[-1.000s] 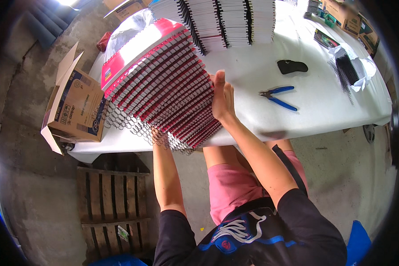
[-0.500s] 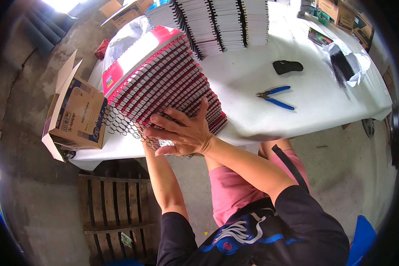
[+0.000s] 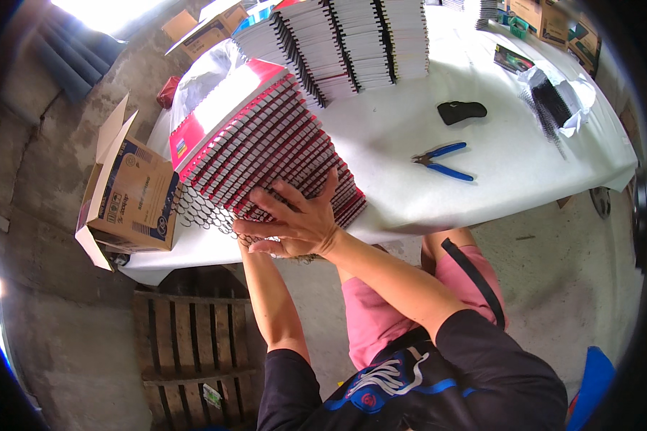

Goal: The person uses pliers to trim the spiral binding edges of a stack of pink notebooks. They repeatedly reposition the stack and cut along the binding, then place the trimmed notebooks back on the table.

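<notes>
A tall stack of red-covered spiral-bound notebooks (image 3: 266,136) stands at the table's near left, its coil edges facing me. My right hand (image 3: 298,219) lies against the lower part of these edges, fingers spread and holding nothing. My left forearm (image 3: 269,294) reaches up to the near side of the stack. The left hand itself is hidden behind the right hand and loose coils, so its fingers do not show. Dark spiral coils (image 3: 198,208) bunch at the lower left of the stack.
Blue-handled cutting pliers (image 3: 442,161) and a small black object (image 3: 461,112) lie on the white-covered table (image 3: 381,194). More bound books (image 3: 359,50) stand behind. An open cardboard box (image 3: 133,190) sits left; dark coils in white wrapping (image 3: 553,104) lie right. A wooden pallet (image 3: 194,345) is below.
The view has shifted slightly, so the whole scene sits a little differently. My right hand stays spread against the notebook coils, with hardly any movement along them.
</notes>
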A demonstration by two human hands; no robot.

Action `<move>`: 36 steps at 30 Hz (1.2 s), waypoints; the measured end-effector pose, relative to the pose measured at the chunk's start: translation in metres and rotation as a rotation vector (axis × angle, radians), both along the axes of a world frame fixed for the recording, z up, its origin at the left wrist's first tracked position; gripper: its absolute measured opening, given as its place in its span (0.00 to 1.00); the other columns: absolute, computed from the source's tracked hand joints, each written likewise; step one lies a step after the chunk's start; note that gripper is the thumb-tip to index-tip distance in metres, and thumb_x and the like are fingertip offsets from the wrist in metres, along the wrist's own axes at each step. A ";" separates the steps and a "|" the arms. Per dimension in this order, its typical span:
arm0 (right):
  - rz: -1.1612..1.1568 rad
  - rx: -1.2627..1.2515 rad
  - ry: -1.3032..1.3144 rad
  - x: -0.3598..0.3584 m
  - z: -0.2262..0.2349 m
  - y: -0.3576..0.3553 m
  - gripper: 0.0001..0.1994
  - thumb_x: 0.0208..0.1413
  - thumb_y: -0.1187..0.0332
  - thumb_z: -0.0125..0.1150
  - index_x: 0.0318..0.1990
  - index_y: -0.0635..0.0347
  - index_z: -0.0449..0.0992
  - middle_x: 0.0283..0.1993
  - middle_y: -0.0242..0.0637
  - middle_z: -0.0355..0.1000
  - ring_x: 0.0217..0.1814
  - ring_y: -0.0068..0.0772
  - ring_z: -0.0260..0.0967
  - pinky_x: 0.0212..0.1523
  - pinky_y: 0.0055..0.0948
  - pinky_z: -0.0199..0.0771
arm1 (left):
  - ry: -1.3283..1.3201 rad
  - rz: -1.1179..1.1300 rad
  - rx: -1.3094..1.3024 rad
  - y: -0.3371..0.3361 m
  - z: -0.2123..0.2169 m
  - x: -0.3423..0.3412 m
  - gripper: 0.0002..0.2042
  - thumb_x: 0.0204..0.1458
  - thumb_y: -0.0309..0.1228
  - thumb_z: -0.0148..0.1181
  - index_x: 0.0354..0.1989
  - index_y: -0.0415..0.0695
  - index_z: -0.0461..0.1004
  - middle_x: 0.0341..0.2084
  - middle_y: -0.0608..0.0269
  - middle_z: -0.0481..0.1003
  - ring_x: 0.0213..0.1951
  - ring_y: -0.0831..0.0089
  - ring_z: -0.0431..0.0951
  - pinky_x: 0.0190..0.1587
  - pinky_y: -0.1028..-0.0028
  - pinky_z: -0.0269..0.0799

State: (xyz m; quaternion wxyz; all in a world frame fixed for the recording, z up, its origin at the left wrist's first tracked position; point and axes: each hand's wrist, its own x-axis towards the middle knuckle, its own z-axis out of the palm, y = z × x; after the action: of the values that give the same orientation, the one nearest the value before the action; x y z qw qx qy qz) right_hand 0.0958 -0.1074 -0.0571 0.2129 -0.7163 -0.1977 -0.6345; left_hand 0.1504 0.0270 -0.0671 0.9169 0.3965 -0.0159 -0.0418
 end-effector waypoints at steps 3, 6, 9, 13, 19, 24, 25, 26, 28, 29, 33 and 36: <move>-0.033 0.003 0.009 0.001 0.001 0.000 0.24 0.52 0.32 0.36 0.57 0.13 0.63 0.72 0.28 0.44 0.75 0.33 0.33 0.61 0.68 0.04 | 0.000 -0.015 0.000 0.000 0.003 0.007 0.40 0.53 0.66 0.30 0.60 0.43 0.58 0.52 0.55 0.66 0.53 0.60 0.65 0.59 0.60 0.57; 0.190 0.063 0.048 -0.005 0.003 -0.009 0.23 0.52 0.34 0.40 0.56 0.15 0.65 0.72 0.33 0.42 0.75 0.38 0.32 0.61 0.66 0.04 | -0.005 -0.018 -0.002 0.005 0.010 0.018 0.40 0.53 0.66 0.30 0.60 0.43 0.59 0.51 0.55 0.66 0.53 0.61 0.66 0.59 0.61 0.58; 0.077 -0.039 0.246 -0.020 0.008 -0.088 0.27 0.53 0.44 0.50 0.61 0.33 0.64 0.71 0.49 0.42 0.74 0.48 0.34 0.62 0.67 0.10 | 0.004 0.019 -0.024 0.012 0.011 0.019 0.39 0.53 0.66 0.30 0.60 0.43 0.59 0.51 0.55 0.67 0.53 0.61 0.67 0.58 0.62 0.58; -0.476 -0.116 0.853 -0.032 0.011 -0.224 0.39 0.49 0.43 0.56 0.68 0.35 0.47 0.72 0.36 0.38 0.74 0.43 0.33 0.59 0.74 0.33 | 0.082 0.045 -0.078 -0.011 -0.005 0.010 0.39 0.53 0.66 0.30 0.59 0.43 0.60 0.50 0.56 0.68 0.52 0.62 0.67 0.58 0.63 0.59; -0.368 -0.273 1.058 -0.042 -0.047 -0.289 0.32 0.55 0.45 0.51 0.62 0.53 0.59 0.60 0.45 0.58 0.65 0.48 0.50 0.59 0.53 0.50 | 0.261 0.246 -0.128 -0.013 -0.019 -0.004 0.39 0.53 0.66 0.30 0.59 0.43 0.61 0.49 0.56 0.69 0.51 0.63 0.69 0.58 0.64 0.60; -0.354 -0.055 0.905 -0.056 -0.054 -0.284 0.29 0.59 0.46 0.45 0.56 0.63 0.61 0.50 0.50 0.61 0.51 0.49 0.59 0.54 0.44 0.58 | -0.174 0.389 0.129 0.004 -0.030 -0.067 0.36 0.54 0.63 0.38 0.56 0.41 0.63 0.45 0.60 0.71 0.45 0.68 0.72 0.48 0.70 0.67; -0.301 0.066 0.852 -0.060 -0.050 -0.277 0.28 0.59 0.47 0.44 0.55 0.64 0.61 0.47 0.51 0.61 0.48 0.49 0.61 0.52 0.43 0.60 | -0.207 0.444 0.274 0.011 -0.044 -0.088 0.32 0.53 0.57 0.46 0.55 0.41 0.64 0.44 0.61 0.71 0.45 0.70 0.72 0.47 0.71 0.68; -0.162 0.154 0.859 -0.066 -0.046 -0.262 0.28 0.59 0.46 0.44 0.55 0.64 0.61 0.46 0.50 0.62 0.47 0.49 0.61 0.51 0.42 0.61 | -0.233 0.490 0.420 0.015 -0.059 -0.105 0.29 0.52 0.51 0.53 0.55 0.41 0.64 0.43 0.62 0.71 0.44 0.72 0.72 0.46 0.71 0.68; 0.108 0.338 0.890 -0.085 -0.039 -0.219 0.28 0.60 0.46 0.43 0.54 0.64 0.62 0.43 0.49 0.62 0.44 0.48 0.63 0.47 0.40 0.64 | -0.267 0.377 0.614 -0.008 -0.067 -0.140 0.28 0.45 0.36 0.67 0.54 0.40 0.64 0.43 0.60 0.71 0.42 0.72 0.73 0.41 0.74 0.70; 0.192 0.321 0.941 -0.093 -0.036 -0.198 0.28 0.60 0.46 0.44 0.53 0.64 0.62 0.42 0.48 0.62 0.43 0.47 0.63 0.45 0.40 0.64 | -0.217 0.413 0.699 -0.022 -0.073 -0.146 0.30 0.39 0.30 0.70 0.53 0.39 0.66 0.41 0.61 0.72 0.39 0.74 0.73 0.38 0.76 0.71; 0.441 0.151 0.907 -0.107 -0.035 -0.153 0.29 0.57 0.45 0.47 0.51 0.64 0.62 0.41 0.48 0.62 0.42 0.48 0.64 0.43 0.39 0.65 | -0.156 0.617 0.808 -0.065 -0.071 -0.139 0.22 0.35 0.27 0.75 0.40 0.37 0.74 0.24 0.67 0.75 0.26 0.84 0.71 0.30 0.82 0.70; 0.442 0.082 0.942 -0.117 -0.041 -0.143 0.28 0.57 0.46 0.48 0.51 0.65 0.63 0.41 0.49 0.63 0.42 0.51 0.64 0.46 0.42 0.64 | -0.138 0.692 0.866 -0.068 -0.069 -0.137 0.15 0.38 0.26 0.73 0.34 0.36 0.76 0.21 0.69 0.74 0.23 0.86 0.68 0.27 0.84 0.67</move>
State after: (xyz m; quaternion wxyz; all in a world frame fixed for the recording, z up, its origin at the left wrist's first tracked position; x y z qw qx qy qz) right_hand -0.0212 -0.2503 -0.0985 0.4356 -0.8562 -0.2020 -0.1907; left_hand 0.0131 -0.0412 -0.1365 0.6272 0.7210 0.0737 0.2852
